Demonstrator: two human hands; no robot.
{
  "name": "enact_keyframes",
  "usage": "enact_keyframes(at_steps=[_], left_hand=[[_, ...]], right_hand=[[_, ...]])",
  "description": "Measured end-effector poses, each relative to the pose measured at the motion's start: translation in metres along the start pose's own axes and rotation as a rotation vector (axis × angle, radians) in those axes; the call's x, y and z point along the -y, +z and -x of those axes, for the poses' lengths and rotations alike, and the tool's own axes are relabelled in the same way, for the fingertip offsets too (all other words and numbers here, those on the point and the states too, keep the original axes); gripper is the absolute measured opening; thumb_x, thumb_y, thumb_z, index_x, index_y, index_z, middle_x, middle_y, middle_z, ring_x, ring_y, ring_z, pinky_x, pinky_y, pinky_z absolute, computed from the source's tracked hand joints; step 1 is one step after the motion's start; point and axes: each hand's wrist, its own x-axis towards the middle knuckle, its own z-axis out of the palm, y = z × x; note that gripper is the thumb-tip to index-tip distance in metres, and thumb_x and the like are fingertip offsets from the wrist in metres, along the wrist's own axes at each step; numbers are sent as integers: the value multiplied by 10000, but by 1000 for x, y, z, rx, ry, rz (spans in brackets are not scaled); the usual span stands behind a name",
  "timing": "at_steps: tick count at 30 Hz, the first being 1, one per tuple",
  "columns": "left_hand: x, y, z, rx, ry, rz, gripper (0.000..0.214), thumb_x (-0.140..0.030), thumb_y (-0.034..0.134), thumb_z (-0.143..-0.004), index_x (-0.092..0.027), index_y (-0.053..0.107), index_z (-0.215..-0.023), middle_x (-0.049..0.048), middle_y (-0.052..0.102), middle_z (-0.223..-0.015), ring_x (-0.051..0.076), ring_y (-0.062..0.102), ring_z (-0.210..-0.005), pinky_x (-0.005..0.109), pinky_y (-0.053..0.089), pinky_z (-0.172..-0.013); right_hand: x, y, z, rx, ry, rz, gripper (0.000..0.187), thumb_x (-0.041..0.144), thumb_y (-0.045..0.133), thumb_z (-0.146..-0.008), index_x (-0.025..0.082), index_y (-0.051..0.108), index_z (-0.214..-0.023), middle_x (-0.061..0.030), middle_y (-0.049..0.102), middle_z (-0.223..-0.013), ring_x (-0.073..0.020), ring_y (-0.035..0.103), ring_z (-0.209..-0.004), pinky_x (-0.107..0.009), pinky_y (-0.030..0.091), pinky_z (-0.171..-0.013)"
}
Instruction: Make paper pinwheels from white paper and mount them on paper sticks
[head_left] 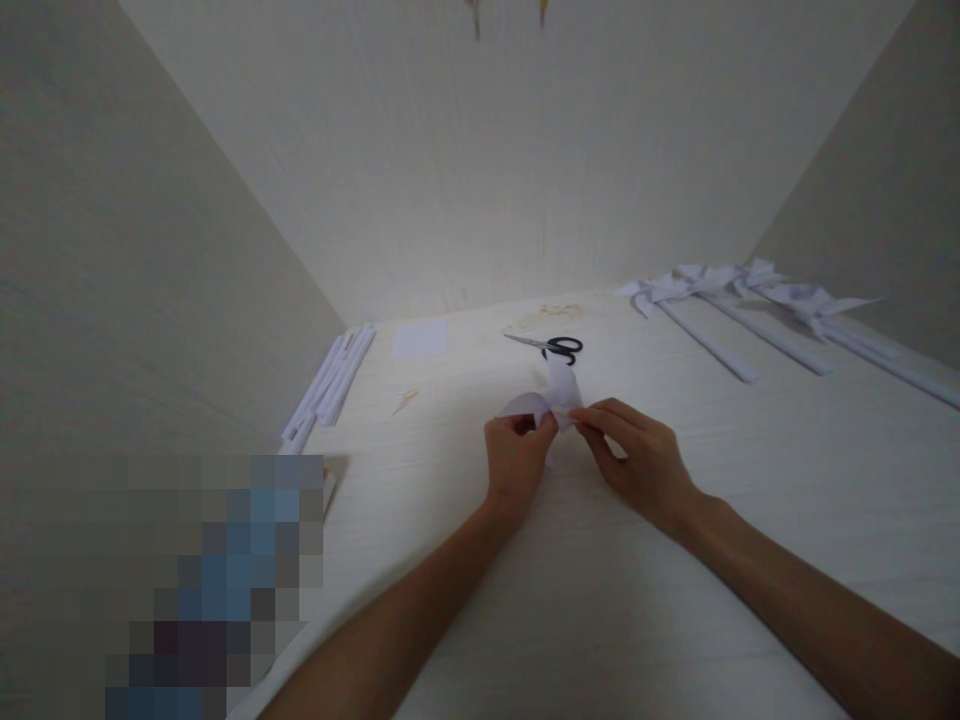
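A white paper pinwheel is held up off the table near the middle, its blades curled in toward the centre. My left hand pinches the folded paper from the left and below. From the right, my right hand closes thumb and forefinger on a thin pale stick at the pinwheel's centre; whether its tip goes through the paper I cannot tell. Just beyond the pinwheel lie scissors with black handles, blades pointing left.
Several finished pinwheels on rolled paper sticks lie at the right. Rolled paper tubes are stacked at the left, beside a square paper sheet. Small wooden sticks and pale scraps are scattered about. Walls enclose the table's back and sides.
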Motion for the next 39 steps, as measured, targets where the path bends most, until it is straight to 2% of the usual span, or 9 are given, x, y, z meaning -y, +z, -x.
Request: enact_keyframes(at_steps=[5,12,18,29,39], left_hand=[[1,-1,-1,-27,-26,36,219,-295,571,-597,-125,542,-464,-44,413,-443,53,331,-412,186,254,-396],[0,-3,-1,-22,-51,60,236,-298,571,-608,-125,525,-455,-42,408,-436,48,321,-401,182,238,-381],[3,-2,-2,-25,-54,85,196,-290,571,-608,-117,576,-516,-11,497,-510,65,396,-447,193,308,-424],[2,0,1,-48,-4,25,192,-278,559,-612,-122,580,-501,-21,485,-493,66,396,-447,187,298,-415],[1,-1,1,-98,130,-97,158,-234,532,-627,-126,593,-528,-3,538,-555,91,479,-525,203,365,-498]], right_hand=[[3,-1,-3,-45,115,-30,148,113,447,-765,176,579,-787,-35,570,-679,-128,536,-614,-259,450,-562],[3,-1,-5,-73,178,-38,106,115,472,-747,154,571,-738,-33,565,-644,-120,513,-574,-254,430,-552],[2,0,-4,-72,257,-94,112,129,471,-737,173,574,-730,-18,559,-625,-123,512,-561,-255,426,-535],[1,-1,-5,-47,268,-96,107,140,477,-736,177,577,-725,-18,556,-614,-126,514,-557,-259,432,-536],[3,0,-5,-19,155,-51,130,125,463,-747,164,583,-715,-17,538,-598,-113,496,-536,-244,416,-516]])
